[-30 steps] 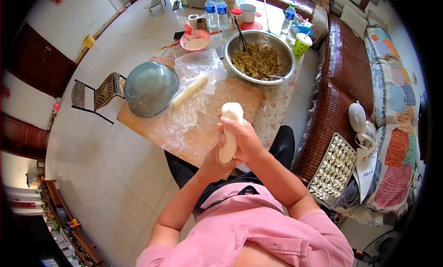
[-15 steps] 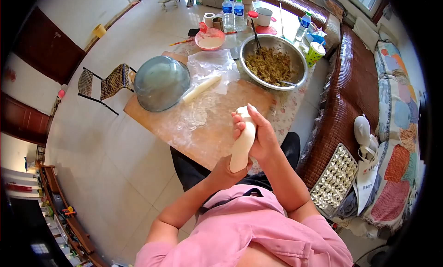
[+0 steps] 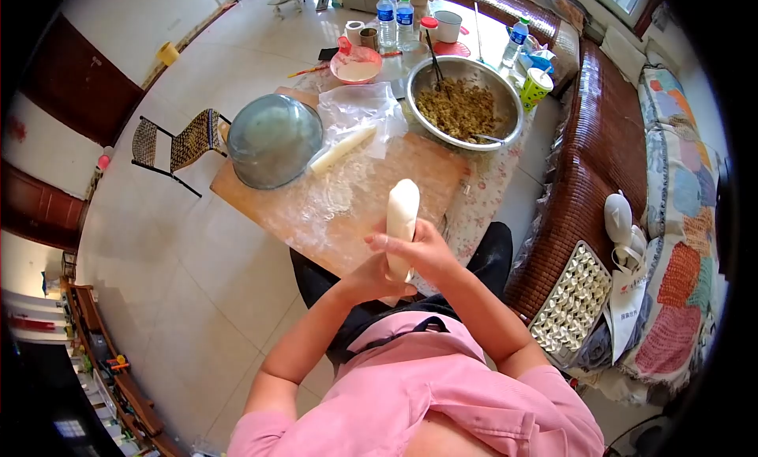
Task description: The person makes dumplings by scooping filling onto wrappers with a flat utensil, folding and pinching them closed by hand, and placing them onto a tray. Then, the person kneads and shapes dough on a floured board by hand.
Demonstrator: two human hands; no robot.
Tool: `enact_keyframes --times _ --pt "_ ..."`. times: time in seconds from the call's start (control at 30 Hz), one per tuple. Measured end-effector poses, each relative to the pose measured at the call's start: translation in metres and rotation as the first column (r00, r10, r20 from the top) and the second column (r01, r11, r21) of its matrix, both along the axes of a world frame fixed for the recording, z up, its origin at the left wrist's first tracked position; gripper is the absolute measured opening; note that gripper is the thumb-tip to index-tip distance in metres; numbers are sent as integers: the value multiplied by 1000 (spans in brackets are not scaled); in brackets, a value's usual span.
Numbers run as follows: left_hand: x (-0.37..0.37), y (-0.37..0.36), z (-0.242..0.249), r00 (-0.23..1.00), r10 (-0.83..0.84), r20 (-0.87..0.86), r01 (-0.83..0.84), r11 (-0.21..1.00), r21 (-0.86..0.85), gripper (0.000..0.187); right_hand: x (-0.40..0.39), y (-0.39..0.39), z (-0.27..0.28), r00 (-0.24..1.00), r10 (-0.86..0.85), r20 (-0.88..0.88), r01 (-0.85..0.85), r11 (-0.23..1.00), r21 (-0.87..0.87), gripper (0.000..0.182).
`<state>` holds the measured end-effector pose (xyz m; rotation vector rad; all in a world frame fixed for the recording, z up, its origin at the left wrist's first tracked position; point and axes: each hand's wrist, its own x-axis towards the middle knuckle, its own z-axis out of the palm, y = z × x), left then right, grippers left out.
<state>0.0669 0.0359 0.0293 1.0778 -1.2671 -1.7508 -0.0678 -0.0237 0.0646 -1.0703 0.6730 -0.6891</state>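
A thick pale roll of dough [image 3: 403, 208] stands up between my hands, over the near edge of the floured wooden board [image 3: 347, 212]. My left hand [image 3: 375, 279] is wrapped round its lower end. Higher up, my right hand [image 3: 426, 250] is closed round the middle of the roll, with the top end bare above the fingers. A pale stick [image 3: 343, 150] lies on the board beside a clear plastic bag [image 3: 367, 109]. An upturned glass bowl [image 3: 275, 141] rests at the board's left.
Behind the board are a steel bowl of brown filling [image 3: 462, 109] with chopsticks, a pink bowl [image 3: 355, 66], water bottles [image 3: 385, 18] and a green cup [image 3: 536, 86]. A woven chair [image 3: 193, 137] stands left. An egg tray [image 3: 572, 303] lies on the sofa at right.
My right hand has slid down from the top of the dough to its middle. The dough's upper end is now uncovered and the roll stands more upright.
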Motion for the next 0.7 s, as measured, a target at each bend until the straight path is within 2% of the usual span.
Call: enact_keyframes --times 0.03,0.07,0.1,0.17,0.2,0.27,0.33,0.37,0.4,0.5,0.53,0.57,0.6,0.67,0.7 --pt "-5 -1 0 993 94 73 -86 991 -105 55 3 -2 6 995 -55 85 53 998 28 26" --pt "-9 -3 1 972 192 134 -160 963 -217 56 5 -4 6 995 -59 85 57 998 24 26" --pt "-11 -3 1 973 189 131 -157 963 -219 56 7 -6 8 985 -138 103 135 990 35 23" --pt "-13 -3 -1 891 212 402 -92 951 -296 59 14 -7 17 944 -292 152 277 954 115 17" --pt "-15 -1 -2 890 215 401 -94 950 -298 59 14 -9 24 945 -290 152 275 955 113 17" --pt "-21 7 -2 774 469 426 -188 812 -553 56 14 -13 34 898 -365 246 260 890 375 18" --pt "-26 9 7 786 493 372 -224 789 -572 52 7 -14 39 885 -362 293 217 877 429 16" --pt "-28 11 13 794 518 319 -259 763 -592 48 4 -14 40 876 -315 366 122 877 464 18" --pt "-27 12 22 793 519 318 -260 761 -594 48 3 -14 41 857 -271 439 24 871 490 19" --pt "-22 11 38 856 421 301 -221 823 -523 43 5 -15 41 858 -346 381 64 806 588 24" --pt "-19 9 37 956 217 197 -124 909 -399 39 4 -15 44 858 -347 380 65 806 589 24" --pt "-17 8 35 998 14 60 4 958 -286 36 4 -16 49 824 -354 443 -8 775 632 23" --pt "-19 9 30 998 16 61 2 959 -285 36 4 -16 52 784 -363 503 -86 739 668 23" --pt "-26 12 20 986 134 98 -127 989 -74 19 8 -20 52 774 -416 477 -41 719 694 22" --pt "-28 12 32 980 156 120 -131 971 -199 14 8 -23 52 761 -470 447 9 696 718 22"
